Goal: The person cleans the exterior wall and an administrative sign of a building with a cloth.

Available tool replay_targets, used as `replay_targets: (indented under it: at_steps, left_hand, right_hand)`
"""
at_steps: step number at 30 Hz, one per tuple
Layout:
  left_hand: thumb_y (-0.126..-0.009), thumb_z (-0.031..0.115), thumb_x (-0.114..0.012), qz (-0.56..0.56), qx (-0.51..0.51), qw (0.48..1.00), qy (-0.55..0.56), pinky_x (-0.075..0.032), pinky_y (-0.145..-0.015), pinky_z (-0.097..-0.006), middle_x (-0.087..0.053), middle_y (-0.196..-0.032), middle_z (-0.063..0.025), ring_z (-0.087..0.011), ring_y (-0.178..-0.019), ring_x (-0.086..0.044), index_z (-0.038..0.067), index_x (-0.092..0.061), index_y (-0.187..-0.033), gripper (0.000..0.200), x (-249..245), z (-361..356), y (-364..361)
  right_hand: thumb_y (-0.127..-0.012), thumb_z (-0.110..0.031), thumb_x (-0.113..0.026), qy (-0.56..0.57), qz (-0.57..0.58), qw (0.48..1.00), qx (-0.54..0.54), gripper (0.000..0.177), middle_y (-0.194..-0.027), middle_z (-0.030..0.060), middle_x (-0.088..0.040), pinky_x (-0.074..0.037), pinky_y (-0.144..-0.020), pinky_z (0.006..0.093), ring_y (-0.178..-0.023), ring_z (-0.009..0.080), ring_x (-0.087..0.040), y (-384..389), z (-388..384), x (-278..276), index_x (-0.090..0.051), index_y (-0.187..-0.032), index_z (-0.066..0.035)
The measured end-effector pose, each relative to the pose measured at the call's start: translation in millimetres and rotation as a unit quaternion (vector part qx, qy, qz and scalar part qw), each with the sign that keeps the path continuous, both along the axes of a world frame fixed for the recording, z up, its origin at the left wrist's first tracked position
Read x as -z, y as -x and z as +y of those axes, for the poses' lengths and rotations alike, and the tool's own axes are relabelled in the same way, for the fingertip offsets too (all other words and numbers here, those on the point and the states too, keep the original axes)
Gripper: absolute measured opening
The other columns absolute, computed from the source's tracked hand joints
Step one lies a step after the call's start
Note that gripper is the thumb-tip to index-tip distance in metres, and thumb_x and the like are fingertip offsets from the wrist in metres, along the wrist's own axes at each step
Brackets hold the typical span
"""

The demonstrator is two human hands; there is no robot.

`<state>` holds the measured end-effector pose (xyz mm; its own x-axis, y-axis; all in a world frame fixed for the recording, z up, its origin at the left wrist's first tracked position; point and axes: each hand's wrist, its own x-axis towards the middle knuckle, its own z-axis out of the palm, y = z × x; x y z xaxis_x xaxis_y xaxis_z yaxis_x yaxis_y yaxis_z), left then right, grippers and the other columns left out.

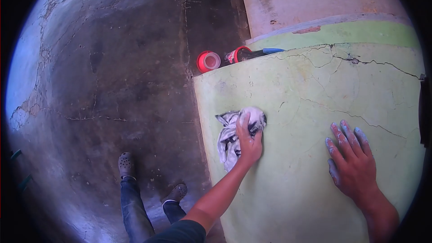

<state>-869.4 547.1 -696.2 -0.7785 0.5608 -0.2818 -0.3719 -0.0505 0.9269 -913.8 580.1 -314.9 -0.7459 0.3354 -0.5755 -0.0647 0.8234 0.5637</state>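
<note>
My left hand (250, 137) presses a crumpled white-and-black cloth (230, 136) against the pale green wall (288, 166), near the wall's left edge. Its fingers are bent over the cloth, which hangs loosely below and left of them. To the right, my right hand (353, 159) lies against the same wall with its fingers stretched out and holding nothing. Whitish residue coats those fingertips. Thin cracks run across the wall above both hands.
Beyond the wall's far edge are a red-and-white round container (208, 61), a red-rimmed labelled container (237, 55) and a blue-ended tool (272, 51). My feet in clogs (126, 165) stand on the dark, cracked floor (135, 85) at left.
</note>
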Motion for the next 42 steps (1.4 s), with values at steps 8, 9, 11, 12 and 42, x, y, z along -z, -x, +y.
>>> replay_targets:
  at_steps: [8, 9, 11, 12, 42]
  left_hand:
    - [-0.097, 0.013, -0.058, -0.007, -0.069, 0.998, 0.014, -0.028, -0.123, -0.0485, -0.041, -0.154, -0.0295, -0.0439, -0.143, -0.042, 0.003, -0.029, -0.163, 0.073, 112, 69, 114]
    - [-0.097, 0.013, -0.057, -0.011, -0.071, 0.997, 0.037, -0.029, -0.123, -0.048, -0.042, -0.153, -0.0293, -0.0436, -0.143, -0.042, 0.002, -0.029, -0.162, 0.072, 121, 73, 118]
    - [-0.097, 0.013, -0.057, -0.005, -0.072, 0.996, 0.052, -0.029, -0.123, -0.0482, -0.041, -0.154, -0.0294, -0.0438, -0.144, -0.042, 0.001, -0.029, -0.162, 0.072, 140, 80, 121]
    - [-0.097, 0.013, -0.057, 0.001, -0.077, 0.995, 0.07, -0.029, -0.123, -0.0485, -0.041, -0.154, -0.0295, -0.0439, -0.144, -0.042, 0.001, -0.028, -0.162, 0.072, 147, 82, 122]
    - [-0.107, 0.026, -0.056, -0.433, 0.052, 0.85, 0.296, -0.03, -0.124, -0.0446, -0.035, -0.163, -0.0266, -0.0367, -0.148, -0.041, 0.012, -0.009, -0.169, 0.079, 217, -124, -188]
  right_hand:
    - [-0.089, -0.015, -0.068, -0.011, 0.002, 1.0, 0.009, 0.029, -0.149, 0.012, -0.061, -0.04, -0.117, 0.0518, -0.142, 0.03, -0.054, 6, 2, 1, -0.073, -0.116, -0.008]
    - [-0.089, -0.015, -0.068, -0.016, 0.001, 1.0, 0.008, 0.027, -0.148, 0.0111, -0.062, -0.041, -0.116, 0.0512, -0.141, 0.0295, -0.056, 7, 2, 1, -0.074, -0.115, -0.009]
    - [-0.089, -0.014, -0.067, -0.022, 0.003, 1.0, 0.007, 0.025, -0.146, 0.0104, -0.064, -0.042, -0.115, 0.0506, -0.139, 0.0291, -0.057, 6, 3, 3, -0.074, -0.113, -0.01]
    - [-0.089, -0.014, -0.067, -0.025, 0.005, 1.0, 0.003, 0.024, -0.144, 0.0097, -0.066, -0.042, -0.114, 0.05, -0.138, 0.0288, -0.058, 6, 4, 3, -0.074, -0.111, -0.01]
    - [-0.077, -0.006, -0.077, -0.076, 0.019, 0.996, -0.049, 0.042, -0.152, 0.0108, -0.058, -0.035, -0.122, 0.0516, -0.147, 0.0331, -0.047, -12, 1, 16, -0.069, -0.117, -0.004]
